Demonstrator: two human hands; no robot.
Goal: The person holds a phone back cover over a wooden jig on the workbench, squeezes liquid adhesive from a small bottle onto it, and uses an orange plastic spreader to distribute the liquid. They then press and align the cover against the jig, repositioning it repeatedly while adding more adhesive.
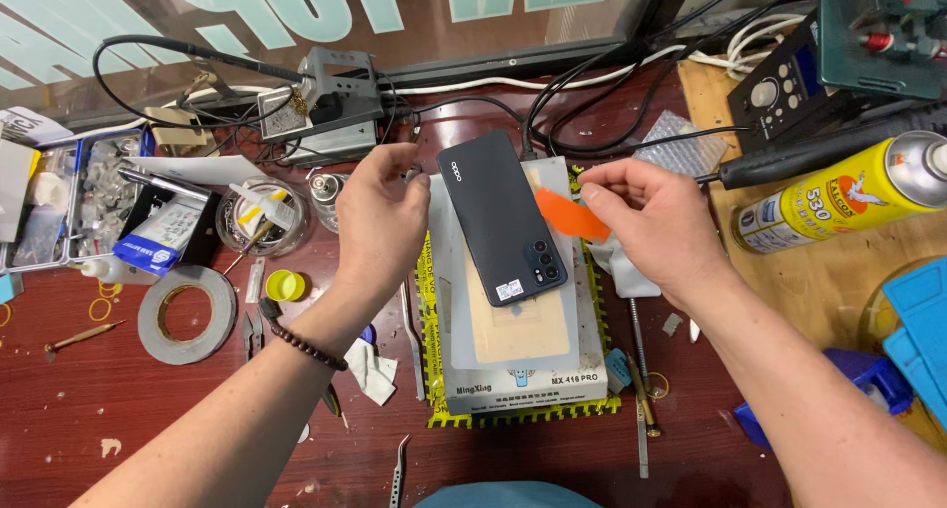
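On the grey heating pad [592, 355] at the middle of the bench lies a dark smartphone [503, 217], back up, camera cluster toward the person, set at a slant. The right hand [656, 222] pinches a thin orange plastic pry card [570, 215] between thumb and fingers, and the card's tip touches the phone's right edge about halfway along. The left hand [380, 222] is curled at the phone's left upper edge, fingertips closed on a small dark thing there; what it is cannot be told. A dark bead bracelet [304, 344] circles that wrist.

Under the pad shows a yellow-and-black mat [426, 271]. Just left of the pad lie tweezers [411, 338], a crumpled white wipe [375, 370] and a yellow cap [285, 285]. Farther left of the pad sit a roll of grey tape [187, 316], a round clear dish of small parts [261, 217] and a clear compartment box [89, 187]. Behind the pad stands a metal soldering-iron stand [326, 104] among black cables. Right of the pad lie a yellow spray can [838, 197] on its side, a black handpiece [819, 153], and a blue tray [917, 330] on a wooden board [809, 291]. In front of the pad, another pair of tweezers [398, 473] rests on the red-brown tabletop [118, 399].
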